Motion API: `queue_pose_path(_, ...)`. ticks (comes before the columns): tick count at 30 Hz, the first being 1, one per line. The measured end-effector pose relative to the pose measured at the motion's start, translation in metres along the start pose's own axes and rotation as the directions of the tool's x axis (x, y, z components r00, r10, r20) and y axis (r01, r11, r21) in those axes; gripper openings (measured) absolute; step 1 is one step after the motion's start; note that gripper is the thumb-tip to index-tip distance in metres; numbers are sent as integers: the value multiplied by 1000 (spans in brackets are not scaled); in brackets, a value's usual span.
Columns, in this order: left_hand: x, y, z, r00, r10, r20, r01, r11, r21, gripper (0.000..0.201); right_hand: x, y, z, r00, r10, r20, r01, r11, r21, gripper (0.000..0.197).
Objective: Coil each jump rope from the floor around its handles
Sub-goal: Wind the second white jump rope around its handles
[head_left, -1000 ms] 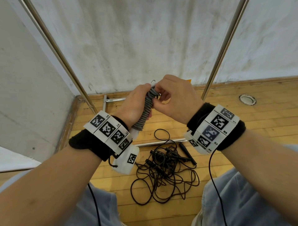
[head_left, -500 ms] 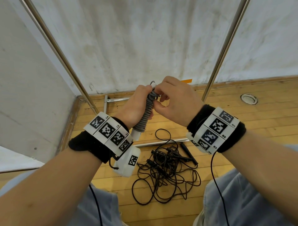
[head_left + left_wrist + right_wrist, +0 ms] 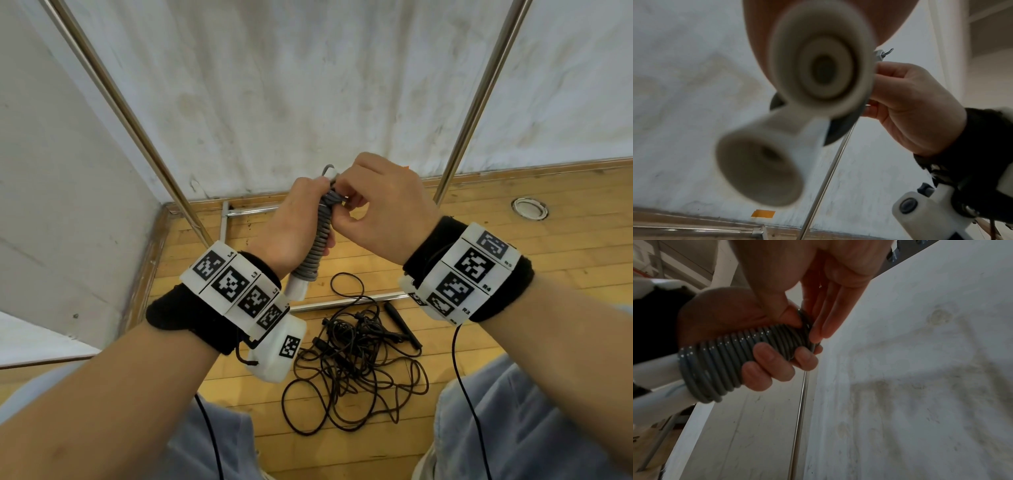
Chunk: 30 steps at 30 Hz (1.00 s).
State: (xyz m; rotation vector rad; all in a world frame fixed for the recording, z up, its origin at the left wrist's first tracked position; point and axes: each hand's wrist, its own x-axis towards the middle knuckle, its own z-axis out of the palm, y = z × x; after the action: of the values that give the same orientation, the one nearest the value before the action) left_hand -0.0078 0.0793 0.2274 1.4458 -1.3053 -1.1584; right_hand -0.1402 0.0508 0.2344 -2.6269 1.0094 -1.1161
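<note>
Left hand (image 3: 294,222): raised, fingers curled round the grey rope (image 3: 320,236) coiled on two white handles (image 3: 789,116).
Left wrist view: only here, both flared handle ends, side by side.
Right wrist view: only here, tight grey turns, left fingertips (image 3: 766,366) pressing them.
Right hand (image 3: 383,212): raised, pinching the coil's top end.
Black jump rope (image 3: 356,356): one tangled heap on the floor (image 3: 548,260), below the hands.

You wear black wristbands (image 3: 191,318) on both bare forearms, each carrying white blocks of square black-and-white markers (image 3: 469,270), a white camera housing (image 3: 277,349) under your left wrist, thin black cables (image 3: 469,394) trailing down, and light blue trousers (image 3: 513,428).
</note>
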Motion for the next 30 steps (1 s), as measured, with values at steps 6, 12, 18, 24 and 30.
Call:
queue_pose_path(6,0,-2,-3,999,-25,-27,27,998,65,41,-1,-1,-4,997,-25,70,24,1000,14,8)
queue_pose_path(12,-5,-5,1,998,33,-44,-33,999,10,26,-1,-4,-3,1000,-12,21,13,1000,-29,8)
queue_pose_path(18,-7,-2,7,996,52,-66,-59,991,-117,31,0,2,0,995,28,-93,-29,1000,-7,7)
queue_pose_path(24,-4,-1,0,980,155,-122,-156,988,-4,13,-1,6,6,974,226,-9,-205,900,385,7)
queue_pose_path(30,-7,-5,-5,950,291,-116,-281,955,94,12,1,2,9,825,486,288,-505,406,761,10)
